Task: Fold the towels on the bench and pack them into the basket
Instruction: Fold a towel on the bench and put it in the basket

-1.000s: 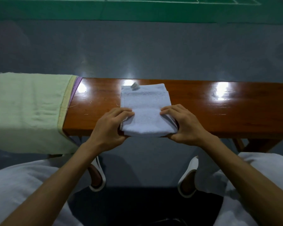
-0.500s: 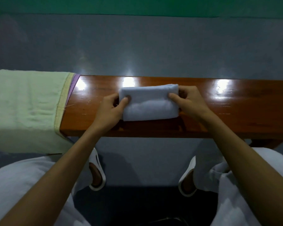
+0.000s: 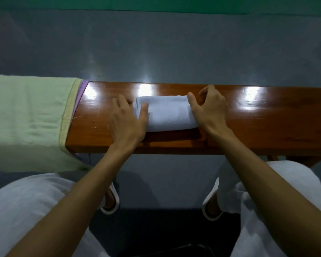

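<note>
A white towel (image 3: 167, 114), folded into a short thick band, lies across the middle of the glossy wooden bench (image 3: 258, 123). My left hand (image 3: 126, 121) rests at its left end, fingers straight on the wood and thumb pressing on the cloth. At the right end, my right hand (image 3: 209, 108) grips the towel, thumb on top and fingers curled behind the end. A pale green towel (image 3: 28, 115) hangs over the bench's left end, with a purple edge (image 3: 81, 91) of another cloth showing under it. I cannot make out a basket.
Grey floor lies beyond the bench, with a green court strip (image 3: 156, 4) at the top. My knees in white trousers and white slippers (image 3: 109, 203) are below the bench's near edge. A dark object with a thin curved rim (image 3: 176, 248) shows at the bottom edge.
The towel was folded away from me into a narrower band and now lies toward the bench's far side. Both hands moved forward with it to its two ends.
</note>
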Demonstrator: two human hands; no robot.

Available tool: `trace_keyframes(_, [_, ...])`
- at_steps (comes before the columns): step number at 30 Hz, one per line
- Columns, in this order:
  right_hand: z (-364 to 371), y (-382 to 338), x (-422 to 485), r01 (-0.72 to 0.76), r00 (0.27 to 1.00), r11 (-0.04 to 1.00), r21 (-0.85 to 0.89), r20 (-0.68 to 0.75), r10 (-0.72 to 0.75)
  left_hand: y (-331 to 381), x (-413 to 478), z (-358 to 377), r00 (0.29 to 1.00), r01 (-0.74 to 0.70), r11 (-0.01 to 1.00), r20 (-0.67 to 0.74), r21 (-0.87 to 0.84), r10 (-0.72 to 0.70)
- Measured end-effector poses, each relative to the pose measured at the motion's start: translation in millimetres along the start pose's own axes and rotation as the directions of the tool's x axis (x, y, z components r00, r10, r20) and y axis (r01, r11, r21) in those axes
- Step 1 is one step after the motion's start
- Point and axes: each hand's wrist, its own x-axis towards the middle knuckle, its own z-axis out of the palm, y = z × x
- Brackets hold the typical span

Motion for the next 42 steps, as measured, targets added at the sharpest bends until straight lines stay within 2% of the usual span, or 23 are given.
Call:
trace_keyframes(2, [-2.7,-3.8,-10.5,0.168,0.984,0.986,-0.013,-0.062,-0.168,8.5,-10.1,-1.3,0.975,-0.219,0.971,-0.027,0.096,0.222])
trace_keyframes(3, [-3.5,-7.5,-16.4,0.265,0.963,0.964,-0.028,-0.043,-0.266,12.2,-14.6,0.0,0.947,-0.319,0.941,0.016,0.113,0.32])
trace_keyframes(5, [-1.4,-15.1,-28.2,0.447,0.892,0.893,-0.053,0.1,-0.441,16.9,-22.4,5.8,0.885,-0.458,0.879,0.153,0.132,0.439])
trace_keyframes(7, [6.0,-18.4,-39.7,0.548,0.81,0.831,-0.091,0.305,-0.501,16.8,-27.1,14.1,0.852,-0.503,0.848,0.258,0.164,0.456])
trace_keyframes(9, [15.2,-15.9,-48.3,0.574,0.765,0.802,-0.164,0.457,-0.454,12.8,-30.8,20.6,0.848,-0.506,0.833,0.303,0.225,0.434])
trace_keyframes(10, [18.4,-12.7,-51.3,0.578,0.76,0.79,-0.206,0.489,-0.429,10.9,-32.8,22.5,0.851,-0.504,0.824,0.311,0.26,0.423])
trace_keyframes(12, [20.5,-7.1,-52.9,0.563,0.771,0.788,-0.249,0.5,-0.393,8.7,-34.1,24.6,0.861,-0.485,0.827,0.316,0.282,0.397])
trace_keyframes(17, [15.5,-3.6,-55.2,0.451,0.831,0.865,-0.22,0.457,-0.318,2.5,-29.6,21.8,0.892,-0.423,0.861,0.296,0.283,0.34])
trace_keyframes(21, [11.9,4.2,-56.6,0.405,0.862,0.877,-0.259,0.428,-0.272,-9.9,-28.5,14.7,0.943,-0.303,0.897,0.24,0.322,0.233])
trace_keyframes(29, [0.8,21.0,-56.1,0.34,0.887,0.9,-0.273,0.412,-0.21,-17.2,-27.4,13.4,0.946,-0.27,0.914,0.262,0.305,0.192])
trace_keyframes(34, [-3.7,18.4,-54.8,0.272,0.891,0.936,-0.226,0.426,-0.156,-11.7,-27.5,10.1,0.949,-0.228,0.936,0.276,0.268,0.152])
trace_keyframes(37, [-10.2,14.8,-47.8,0.218,0.879,0.959,-0.181,0.463,-0.112,-10.3,-24.7,1.5,0.945,-0.218,0.958,0.286,0.187,0.159])
trace_keyframes(42, [-23.1,16.6,-29.2,0.13,0.936,0.991,0.025,0.326,-0.131,-11.1,-17.5,-13.5,0.972,-0.089,0.995,0.221,0.043,0.078])
